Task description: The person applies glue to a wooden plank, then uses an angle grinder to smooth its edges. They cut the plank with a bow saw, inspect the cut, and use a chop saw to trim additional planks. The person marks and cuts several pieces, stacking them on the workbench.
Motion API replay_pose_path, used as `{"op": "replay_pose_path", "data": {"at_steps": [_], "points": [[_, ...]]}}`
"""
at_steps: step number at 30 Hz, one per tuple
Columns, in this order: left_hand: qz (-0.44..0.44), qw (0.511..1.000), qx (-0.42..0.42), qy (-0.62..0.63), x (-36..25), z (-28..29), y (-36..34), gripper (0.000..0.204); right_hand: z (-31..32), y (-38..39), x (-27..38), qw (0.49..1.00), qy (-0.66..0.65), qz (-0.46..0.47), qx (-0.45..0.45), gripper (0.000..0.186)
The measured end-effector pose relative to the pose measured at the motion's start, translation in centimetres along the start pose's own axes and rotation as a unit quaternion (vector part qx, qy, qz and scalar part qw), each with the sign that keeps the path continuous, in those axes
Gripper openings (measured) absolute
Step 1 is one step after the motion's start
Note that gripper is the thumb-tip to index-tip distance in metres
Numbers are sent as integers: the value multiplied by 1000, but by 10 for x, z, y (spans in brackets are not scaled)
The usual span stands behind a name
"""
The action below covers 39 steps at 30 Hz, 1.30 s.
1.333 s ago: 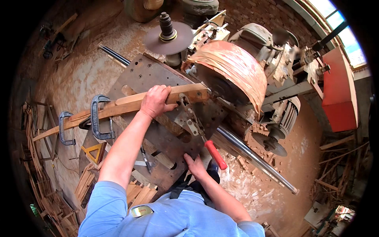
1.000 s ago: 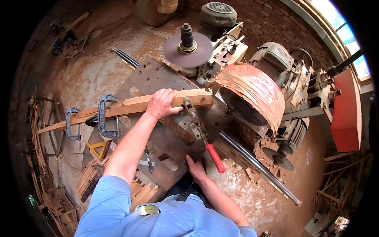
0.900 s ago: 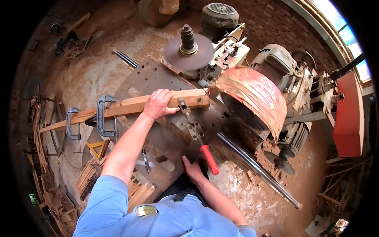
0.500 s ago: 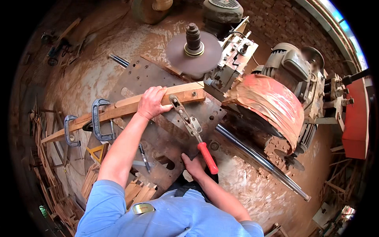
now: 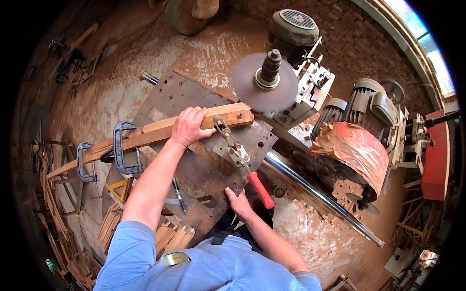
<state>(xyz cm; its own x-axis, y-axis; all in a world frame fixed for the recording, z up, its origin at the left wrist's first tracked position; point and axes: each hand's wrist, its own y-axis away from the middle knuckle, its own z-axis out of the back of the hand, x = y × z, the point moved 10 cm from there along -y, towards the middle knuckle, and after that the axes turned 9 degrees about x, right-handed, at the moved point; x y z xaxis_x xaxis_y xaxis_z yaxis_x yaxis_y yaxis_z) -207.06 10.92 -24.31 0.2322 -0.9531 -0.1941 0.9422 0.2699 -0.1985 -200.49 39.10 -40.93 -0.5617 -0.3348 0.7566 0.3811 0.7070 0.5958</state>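
Note:
My left hand lies over a long wooden strip, its fingers curled across the far side and its thumb stretched toward a toggle clamp. That toggle clamp with a red handle has its tip against the timber near the right end. My right hand grips the near edge of a holed metal plate, thumb on top and fingers hidden below. Two C-clamps, a larger one and a smaller one, sit around the wood's left part. Close beyond its right end stands a round blade.
Motors stand at the far right, near a red guard wrapped in torn covering. A smaller disc hangs below it. Steel rails run under the plate. A yellow triangle, a pen-like tool and wood pieces lie left.
The blade, motors and red guard now appear farther right and lower relative to the plate. Both hands keep their holds, and the clamped wood stays in place on the plate.

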Motion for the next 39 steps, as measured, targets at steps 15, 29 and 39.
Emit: {"op": "replay_pose_path", "data": {"at_steps": [15, 29, 39], "points": [[179, 946, 268, 36, 169, -12, -4, 52, -77, -74, 16, 1000, 29, -1, 11, 58], [205, 909, 352, 92, 261, 14, 21, 53, -111, -93, 47, 997, 71, -22, 12, 65], [214, 974, 43, -57, 217, 155, 118, 41, -111, -108, 24, 999, 19, -28, 28, 69]]}}
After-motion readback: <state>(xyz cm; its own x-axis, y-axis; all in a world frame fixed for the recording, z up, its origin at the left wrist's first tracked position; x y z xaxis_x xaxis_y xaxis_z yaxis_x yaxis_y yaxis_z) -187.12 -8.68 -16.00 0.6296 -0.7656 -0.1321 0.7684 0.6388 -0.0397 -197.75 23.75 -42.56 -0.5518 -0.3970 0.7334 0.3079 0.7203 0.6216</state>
